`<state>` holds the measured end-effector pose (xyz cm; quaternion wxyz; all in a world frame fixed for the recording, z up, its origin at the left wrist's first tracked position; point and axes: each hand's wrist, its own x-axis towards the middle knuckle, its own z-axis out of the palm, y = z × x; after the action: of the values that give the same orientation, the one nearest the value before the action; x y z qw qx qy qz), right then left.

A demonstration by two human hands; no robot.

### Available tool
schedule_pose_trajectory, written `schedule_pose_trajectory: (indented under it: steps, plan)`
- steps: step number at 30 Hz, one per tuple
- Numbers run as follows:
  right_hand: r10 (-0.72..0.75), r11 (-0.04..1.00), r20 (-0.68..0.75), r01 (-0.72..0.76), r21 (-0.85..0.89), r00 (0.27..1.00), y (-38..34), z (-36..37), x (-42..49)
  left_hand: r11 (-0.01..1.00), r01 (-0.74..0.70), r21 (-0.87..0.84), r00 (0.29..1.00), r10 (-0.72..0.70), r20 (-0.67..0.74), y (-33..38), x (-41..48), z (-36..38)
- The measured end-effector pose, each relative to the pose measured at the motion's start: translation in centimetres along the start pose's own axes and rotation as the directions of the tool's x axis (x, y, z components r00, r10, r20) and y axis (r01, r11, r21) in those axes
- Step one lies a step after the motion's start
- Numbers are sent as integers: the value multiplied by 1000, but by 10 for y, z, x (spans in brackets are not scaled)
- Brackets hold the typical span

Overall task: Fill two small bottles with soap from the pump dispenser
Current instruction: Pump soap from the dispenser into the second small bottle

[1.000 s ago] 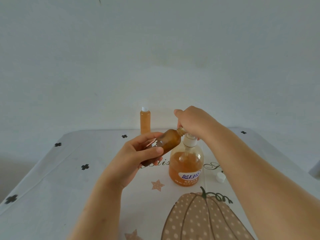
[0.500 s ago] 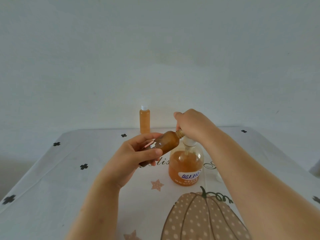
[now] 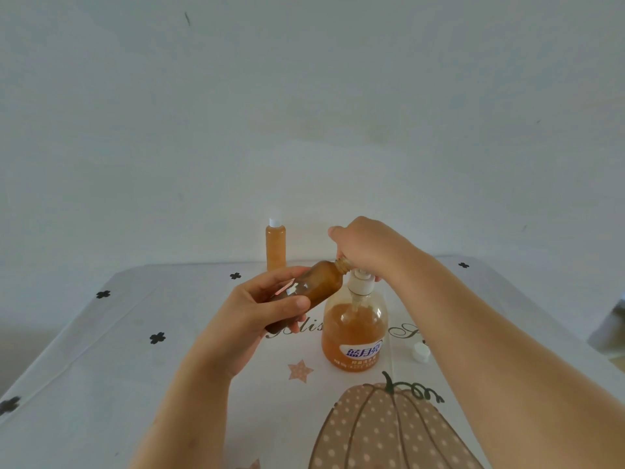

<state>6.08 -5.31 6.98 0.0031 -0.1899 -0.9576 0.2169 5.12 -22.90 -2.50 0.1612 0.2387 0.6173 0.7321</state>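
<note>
My left hand grips a small amber bottle, tilted, with its open neck up against the pump's spout. My right hand sits curled over the pump head, which it hides. Below it show the white collar and the round clear soap dispenser, about half full of orange soap, standing on the table. A second small bottle, full of orange soap and with a white cap, stands upright at the table's far edge.
A loose white cap lies on the tablecloth right of the dispenser, partly behind my right forearm. The cloth has a pumpkin print near me. A plain wall rises just behind the table.
My right hand pushed the pump down half a second ago and has risen again. The amber bottle stays at the spout in my left hand.
</note>
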Motion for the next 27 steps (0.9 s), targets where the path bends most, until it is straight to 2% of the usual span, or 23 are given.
schedule_pose_trajectory:
  steps: [6,13,21,27]
  plan:
    - [-36,997,-22,34,-68,999,3,4,3,1000,-8,18,1000,8,12,1,0,-2]
    - [-15,997,-37,17,76,999,12,19,18,998,49,32,999,-49,5,1,2,-6]
    - [21,997,4,-21,70,1000,8,18,17,999,46,16,999,-46,6,0,1,-4]
    - [34,998,-79,-30,49,996,6,2,10,1000,-6,-12,1000,6,11,2,-1,1]
